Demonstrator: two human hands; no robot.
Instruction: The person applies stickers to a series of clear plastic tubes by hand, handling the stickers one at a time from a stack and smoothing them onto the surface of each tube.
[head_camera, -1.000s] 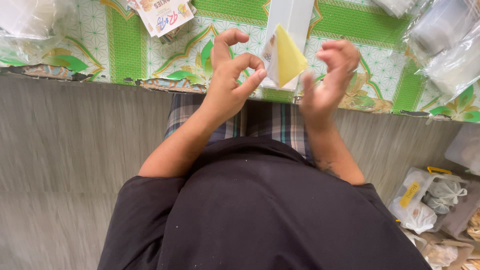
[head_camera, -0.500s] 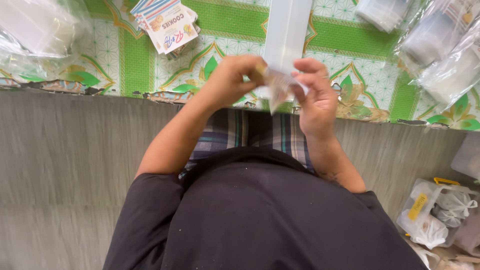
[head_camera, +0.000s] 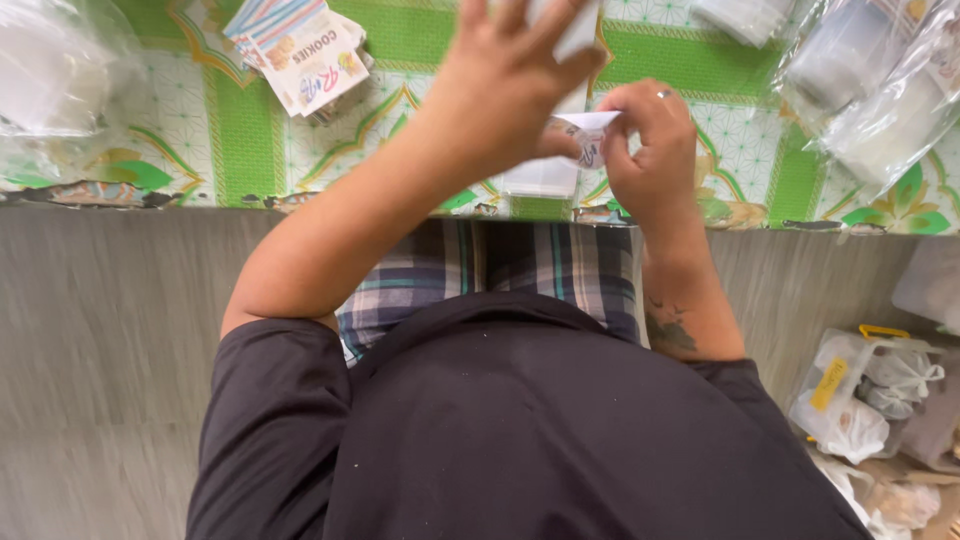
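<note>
My right hand (head_camera: 652, 150) pinches a small folded white paper piece (head_camera: 590, 135) with printed marks, above the edge of a green patterned table cover (head_camera: 230, 140). My left hand (head_camera: 510, 85) is raised over it with fingers spread, its thumb and a fingertip touching the paper's left side. Behind the hands a tall white translucent strip (head_camera: 545, 175) lies on the table, mostly hidden by them.
A stack of printed cards (head_camera: 300, 55) lies at the upper left. Clear plastic bags (head_camera: 870, 85) sit at the upper right, another bag (head_camera: 50, 70) at the far left. Containers and bags (head_camera: 870, 400) stand on the floor at the lower right.
The hands came together from apart, then the left hand lifted and spread. The yellow face of the paper no longer shows; a white folded side faces up.
</note>
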